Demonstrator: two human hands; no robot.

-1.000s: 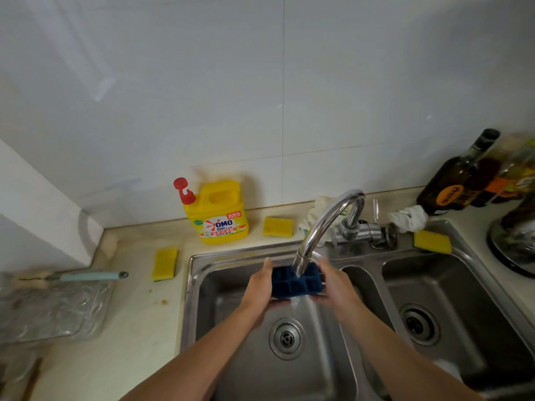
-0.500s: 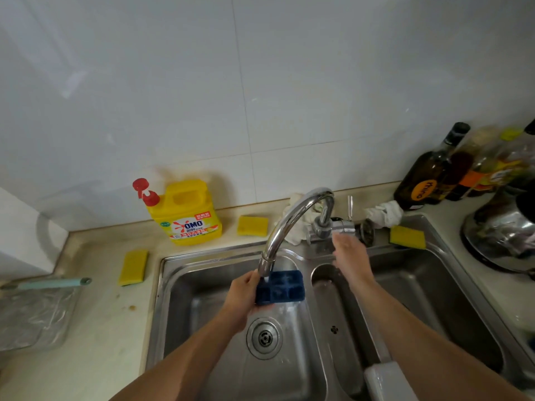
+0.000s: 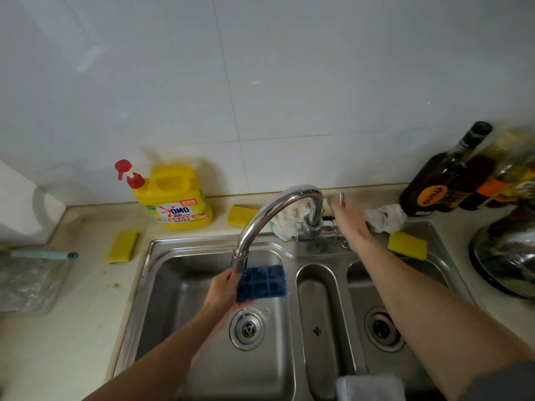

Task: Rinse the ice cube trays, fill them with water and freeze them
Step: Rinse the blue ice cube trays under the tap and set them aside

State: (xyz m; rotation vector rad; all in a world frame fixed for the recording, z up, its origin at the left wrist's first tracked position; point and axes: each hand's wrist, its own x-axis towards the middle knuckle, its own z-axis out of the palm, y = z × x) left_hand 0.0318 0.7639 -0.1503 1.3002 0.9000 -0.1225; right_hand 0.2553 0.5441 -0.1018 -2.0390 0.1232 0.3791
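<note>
Left hand [image 3: 225,287] is clamped on the left end of the blue ice cube tray [image 3: 265,283]. The tray is held over the left basin of the sink [image 3: 220,242], just under the mouth of the faucet [image 3: 269,212], with its cells turned upward and lying close to level. Wetness is seen glinting beneath it, near the drain.

The step in hand is judged to be rinsing under the tap, with the flow being set by the other hand. It would be done well if the lever [image 3: 342,197] were moved a little at a time, so that the cells are flushed without spray being thrown over the bench [image 3: 86,285]. The tray is best kept square under the spout, then tipped so the rinse water is shed into the basin. A tray gripped by one end may sag once loaded, so support from beneath would be wise.

The left forearm is brought up from the lower left, and the wrist is set so the tray juts out to the right. The right arm is stretched across the right basin, and the right hand [image 3: 347,218] is placed at the lever behind the faucet's base. Its fingers are blurred, so it cannot be told whether the lever is pinched or merely touched.
</note>
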